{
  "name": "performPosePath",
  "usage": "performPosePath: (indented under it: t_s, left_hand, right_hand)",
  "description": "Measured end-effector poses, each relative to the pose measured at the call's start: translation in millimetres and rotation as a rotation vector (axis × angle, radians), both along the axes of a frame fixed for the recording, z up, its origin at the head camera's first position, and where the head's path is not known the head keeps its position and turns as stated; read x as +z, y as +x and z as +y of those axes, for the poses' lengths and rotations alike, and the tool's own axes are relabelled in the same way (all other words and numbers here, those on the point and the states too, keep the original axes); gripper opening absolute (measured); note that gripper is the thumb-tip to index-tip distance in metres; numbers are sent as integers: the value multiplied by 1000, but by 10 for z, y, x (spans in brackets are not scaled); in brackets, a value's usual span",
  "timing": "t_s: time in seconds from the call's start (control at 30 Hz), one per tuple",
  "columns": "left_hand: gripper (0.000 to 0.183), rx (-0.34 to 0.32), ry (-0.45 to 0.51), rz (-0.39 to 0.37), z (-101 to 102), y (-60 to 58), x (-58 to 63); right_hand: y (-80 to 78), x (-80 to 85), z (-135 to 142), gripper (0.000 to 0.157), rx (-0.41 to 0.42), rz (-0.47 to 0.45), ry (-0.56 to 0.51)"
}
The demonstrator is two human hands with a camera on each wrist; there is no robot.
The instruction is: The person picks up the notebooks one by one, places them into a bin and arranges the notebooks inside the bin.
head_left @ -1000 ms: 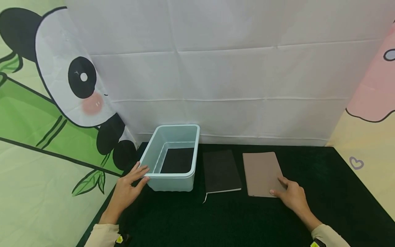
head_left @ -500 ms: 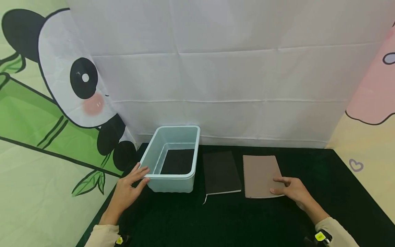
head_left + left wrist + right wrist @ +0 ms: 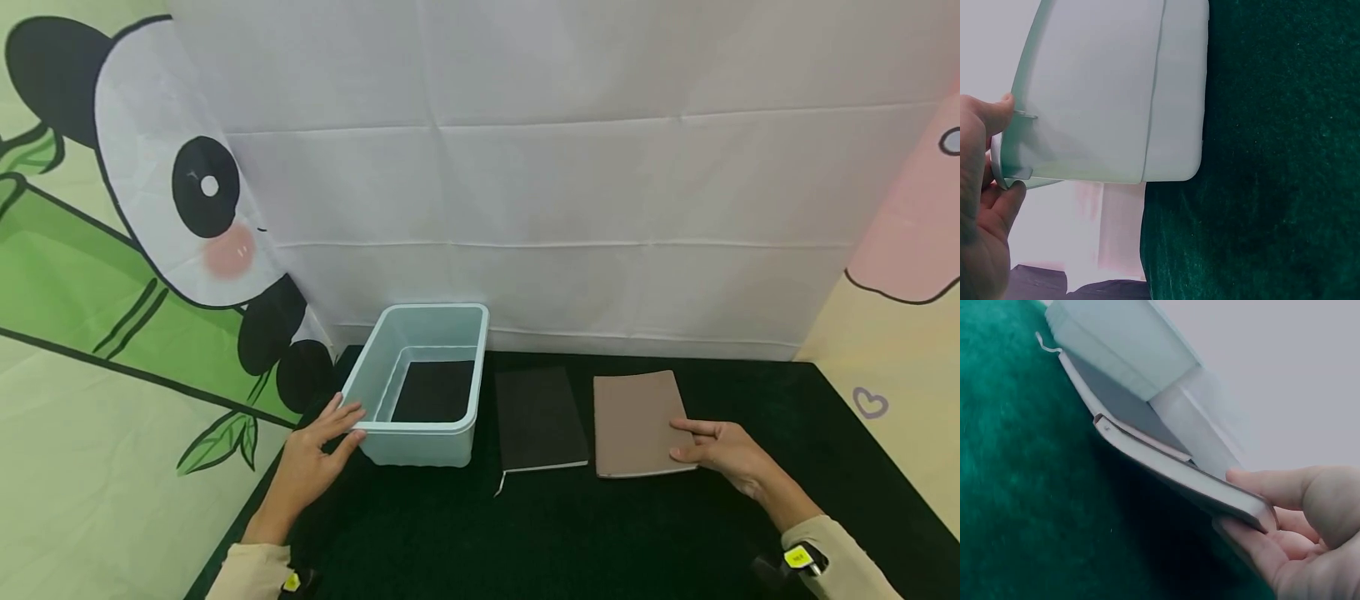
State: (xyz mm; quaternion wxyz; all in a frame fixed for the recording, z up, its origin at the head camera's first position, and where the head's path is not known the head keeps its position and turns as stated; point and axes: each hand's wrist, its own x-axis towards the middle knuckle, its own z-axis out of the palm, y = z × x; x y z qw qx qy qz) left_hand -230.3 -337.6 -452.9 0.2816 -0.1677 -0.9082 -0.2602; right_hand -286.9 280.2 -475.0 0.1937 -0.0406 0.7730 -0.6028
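Note:
My right hand [image 3: 731, 457] pinches the right edge of a brownish-pink notebook [image 3: 641, 421], thumb on its cover and fingers beneath. In the right wrist view the notebook [image 3: 1179, 478] is tilted, its held side raised off the cloth. A pale blue plastic bin [image 3: 420, 446] stands to the left. My left hand [image 3: 311, 458] grips the rim at its near left corner, thumb and fingers on either side of the corner. Between bin and brownish-pink notebook lies a black notebook [image 3: 542, 421] with a white ribbon. A dark flat rectangle [image 3: 433, 392] covers the bin's floor.
Dark green cloth [image 3: 450, 533] covers the table. A white curtain [image 3: 540, 192] hangs right behind the bin and notebooks. Printed fabric with a panda [image 3: 150, 192] hangs at the left, and pink and yellow fabric [image 3: 892, 358] at the right.
My right hand has shifted right along the brownish-pink notebook's edge and now lifts that side slightly. My left hand, the bin and the black notebook stay in place.

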Motion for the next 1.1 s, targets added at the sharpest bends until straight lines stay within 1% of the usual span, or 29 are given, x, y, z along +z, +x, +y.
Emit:
performPosePath:
  t_s: [0.2, 0.3, 0.43, 0.7, 0.8, 0.97, 1.1]
  left_hand:
    - [37, -10, 0, 3, -1, -2, 12]
    - [36, -12, -3, -1, -4, 1, 20]
    - [36, -17, -3, 0, -8, -1, 21]
    - [36, -38, 0, 5, -24, -15, 26]
    - [36, -44, 2, 4, -27, -18, 34]
    - [35, -47, 5, 1, -25, -13, 44]
    - [36, -50, 6, 4, -19, -13, 42]
  right_hand:
    - [16, 94, -21, 68, -4, 1, -78]
    - [21, 138, -12, 66, -11, 5, -97]
    - [32, 209, 19, 64, -16, 14, -94]
    - [24, 446, 32, 56, -13, 35, -138]
    - [12, 553, -12, 58, 2, 45, -141]
    - [-9, 721, -150, 63, 16, 61, -199]
    - [-29, 868, -316, 66, 12, 85, -191]
